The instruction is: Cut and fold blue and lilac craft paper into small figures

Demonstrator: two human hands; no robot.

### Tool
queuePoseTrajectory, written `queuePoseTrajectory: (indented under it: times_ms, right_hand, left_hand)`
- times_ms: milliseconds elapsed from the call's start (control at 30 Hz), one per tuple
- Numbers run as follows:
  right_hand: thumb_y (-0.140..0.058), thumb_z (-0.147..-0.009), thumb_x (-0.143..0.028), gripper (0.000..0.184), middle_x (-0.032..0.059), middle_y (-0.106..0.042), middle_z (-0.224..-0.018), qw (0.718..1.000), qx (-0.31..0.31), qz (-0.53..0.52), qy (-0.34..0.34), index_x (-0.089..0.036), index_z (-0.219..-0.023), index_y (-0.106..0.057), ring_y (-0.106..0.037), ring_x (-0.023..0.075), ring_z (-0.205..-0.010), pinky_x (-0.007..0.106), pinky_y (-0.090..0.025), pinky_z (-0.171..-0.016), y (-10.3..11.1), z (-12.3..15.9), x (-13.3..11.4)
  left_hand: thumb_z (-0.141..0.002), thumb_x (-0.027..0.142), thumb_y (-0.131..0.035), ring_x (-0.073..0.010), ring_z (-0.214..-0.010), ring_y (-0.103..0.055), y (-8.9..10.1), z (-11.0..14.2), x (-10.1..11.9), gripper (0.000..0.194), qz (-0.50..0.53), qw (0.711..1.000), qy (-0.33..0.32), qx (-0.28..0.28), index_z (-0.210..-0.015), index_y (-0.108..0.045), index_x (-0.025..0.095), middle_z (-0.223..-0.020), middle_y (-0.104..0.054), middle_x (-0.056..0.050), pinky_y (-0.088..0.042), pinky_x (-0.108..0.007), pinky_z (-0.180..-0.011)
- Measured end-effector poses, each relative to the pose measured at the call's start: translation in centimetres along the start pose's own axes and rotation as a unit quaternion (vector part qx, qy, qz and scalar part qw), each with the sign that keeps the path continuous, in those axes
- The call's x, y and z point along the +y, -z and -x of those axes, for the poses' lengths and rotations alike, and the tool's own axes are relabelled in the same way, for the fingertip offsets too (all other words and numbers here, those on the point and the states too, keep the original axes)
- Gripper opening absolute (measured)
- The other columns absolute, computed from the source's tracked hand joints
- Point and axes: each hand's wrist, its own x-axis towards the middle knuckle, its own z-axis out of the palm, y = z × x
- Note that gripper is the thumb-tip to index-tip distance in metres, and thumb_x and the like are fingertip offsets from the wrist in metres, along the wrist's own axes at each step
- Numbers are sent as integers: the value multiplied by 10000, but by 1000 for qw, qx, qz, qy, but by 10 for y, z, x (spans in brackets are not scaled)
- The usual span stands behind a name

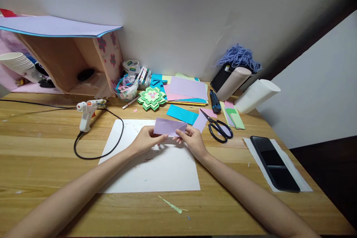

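Observation:
Both my hands hold a folded lilac paper strip (169, 126) just above a large white sheet (156, 171) on the wooden desk. My left hand (147, 139) pinches the strip's left lower edge with closed fingers. My right hand (192, 139) pinches its right end, fingers curled. A loose lilac paper piece (200, 122) and a blue paper piece (182, 114) lie just beyond my hands.
Black scissors (219, 127) lie right of my right hand. A white glue gun (87, 113) with a black cord stands at left. A stack of coloured papers (186, 90), a green paper flower (152, 98), a dark phone (275, 163) and white rolls (256, 95) surround the sheet.

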Motion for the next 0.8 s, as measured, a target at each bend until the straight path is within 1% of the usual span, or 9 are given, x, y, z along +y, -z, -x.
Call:
queuePoseTrajectory:
  times_ms: [100,200,267,367,467,567,667,733,800]
  right_hand:
    - [-670,-697,-448,281,30,-685,-651,999,-30,3,24,-171,-709,-621,-585,137,-519,263,-490,-539,0,3,-2]
    - [-681,-686,-409,262,40,-697,-749,998,-55,14,37,-169,-783,-640,-616,157,-605,266,-502,-566,-2,6,-1]
    - [-690,-678,-371,267,51,-700,-791,997,-58,29,35,-155,-830,-650,-638,175,-672,271,-512,-607,-4,8,1]
    - [-668,-695,-340,249,64,-695,-782,996,-41,73,31,-130,-827,-657,-638,177,-677,266,-507,-614,-6,10,5]
    - [-661,-687,-327,222,60,-680,-716,993,-25,110,29,-121,-769,-651,-613,160,-609,240,-480,-539,-7,10,6]
    - [-655,-672,-316,196,52,-653,-627,993,-6,115,10,-121,-674,-632,-582,146,-531,233,-454,-481,-7,9,5]
    - [-650,-658,-316,199,34,-623,-551,993,25,115,1,-131,-593,-615,-551,131,-466,235,-444,-459,-5,7,2]
    - [-650,-654,-318,205,22,-606,-516,992,35,119,8,-138,-564,-610,-536,124,-444,234,-436,-455,-4,5,1]
    - [-650,-656,-321,206,21,-606,-511,992,32,118,10,-140,-567,-610,-533,125,-437,235,-434,-452,-2,4,1]
  left_hand:
    - [-750,429,-609,-123,-505,-563,-8,4,0,321,1,1000,11,11,-702,-637,113,-630,-655,-51,-427,-218,-467]
    - [-754,432,-605,-126,-509,-571,-12,6,0,322,10,1000,6,20,-699,-646,117,-657,-670,-60,-443,-222,-476]
    - [-754,427,-605,-127,-508,-578,-15,7,0,314,10,1000,-1,23,-689,-636,121,-647,-668,-56,-450,-221,-479]
    - [-764,405,-593,-130,-511,-589,-19,10,0,290,-14,1000,-11,24,-678,-616,129,-617,-654,-42,-447,-212,-477]
    - [-775,384,-579,-138,-520,-594,-21,12,-2,276,-50,998,-26,33,-669,-603,131,-587,-632,-32,-441,-212,-482]
    - [-778,376,-573,-140,-520,-586,-19,11,-4,269,-76,995,-37,51,-680,-606,128,-581,-620,-27,-422,-209,-472]
    - [-777,371,-571,-128,-506,-557,-15,7,-7,272,-91,992,-49,75,-672,-610,123,-564,-598,-19,-392,-202,-460]
    - [-778,375,-569,-125,-505,-554,-13,6,-7,278,-83,992,-52,74,-680,-616,120,-570,-600,-20,-392,-202,-465]
    - [-777,389,-570,-133,-525,-579,-13,5,-7,282,-66,995,-46,60,-733,-637,118,-624,-637,-37,-419,-211,-486]
